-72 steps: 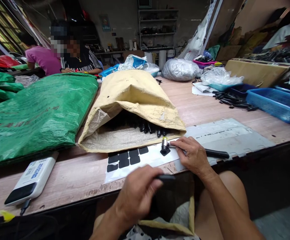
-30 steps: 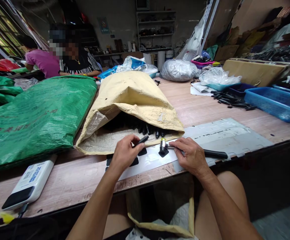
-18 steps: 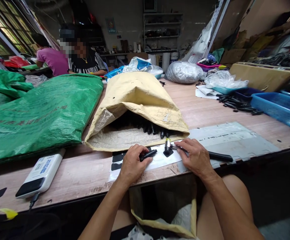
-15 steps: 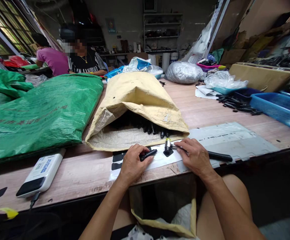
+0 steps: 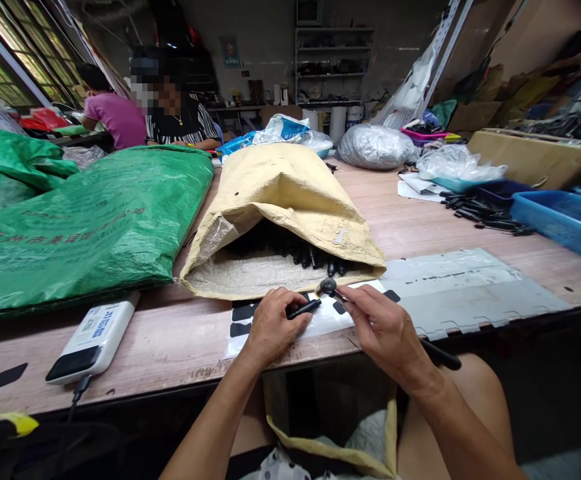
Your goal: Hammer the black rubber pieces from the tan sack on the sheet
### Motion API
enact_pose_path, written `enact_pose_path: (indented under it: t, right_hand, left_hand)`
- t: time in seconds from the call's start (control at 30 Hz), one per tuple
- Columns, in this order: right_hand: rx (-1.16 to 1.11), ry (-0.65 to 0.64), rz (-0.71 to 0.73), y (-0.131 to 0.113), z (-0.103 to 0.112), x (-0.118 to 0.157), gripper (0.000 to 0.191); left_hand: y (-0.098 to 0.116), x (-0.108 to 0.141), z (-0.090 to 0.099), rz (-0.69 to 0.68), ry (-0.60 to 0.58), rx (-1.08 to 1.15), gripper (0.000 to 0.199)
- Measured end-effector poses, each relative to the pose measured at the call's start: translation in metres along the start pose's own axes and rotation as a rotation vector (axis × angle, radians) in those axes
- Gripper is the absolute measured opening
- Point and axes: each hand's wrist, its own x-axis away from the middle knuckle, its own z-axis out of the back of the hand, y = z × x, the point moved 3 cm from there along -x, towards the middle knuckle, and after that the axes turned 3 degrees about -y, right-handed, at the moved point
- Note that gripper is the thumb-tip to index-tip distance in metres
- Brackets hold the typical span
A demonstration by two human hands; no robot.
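My left hand [image 5: 276, 323] is closed round a slim black tube [image 5: 305, 309] at the table's front edge. In my right hand [image 5: 383, 327] is a small hammer, its round dark head [image 5: 328, 287] raised just right of the tube and its black handle [image 5: 440, 354] reaching past my wrist. Beneath both hands lies a white sheet [image 5: 327, 319] bearing black patches [image 5: 241, 329]. Just beyond it, a cream woven sack [image 5: 290, 180] lies with its mouth towards me, and several black tubes [image 5: 331, 268] show inside.
A green sack [image 5: 95, 220] and a white power bank [image 5: 93, 340] lie left. At right are a grey mat [image 5: 470, 287], a pile of black pieces [image 5: 485, 212] and a blue tray [image 5: 560, 220]. Two people sit at the back left. An open sack [image 5: 330, 450] hangs below the table edge.
My right hand has turned the hammer, so its head now faces differently and sits slightly left, nearer the tube. The handle's end has dropped. The whole view has shifted a little.
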Motion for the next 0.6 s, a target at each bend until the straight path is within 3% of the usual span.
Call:
enact_pose_path:
  t: [0.17, 0.37, 0.53, 0.6]
  right_hand:
    - [-0.048, -0.019, 0.015, -0.019, -0.011, 0.000, 0.037]
    - [0.081, -0.115, 0.043, -0.020, -0.023, 0.005, 0.046]
    - [0.046, 0.025, -0.002, -0.013, -0.013, 0.006, 0.044]
    - [0.049, 0.014, -0.021, -0.010, -0.012, 0.008, 0.043]
  left_hand:
    - [0.000, 0.000, 0.001, 0.000, -0.024, 0.021, 0.008]
    - [0.001, 0.001, 0.003, -0.010, -0.005, 0.028, 0.001]
    - [0.002, 0.000, 0.002, 0.022, -0.019, 0.047, 0.015]
    - [0.002, 0.000, 0.002, 0.030, -0.017, 0.040, 0.016]
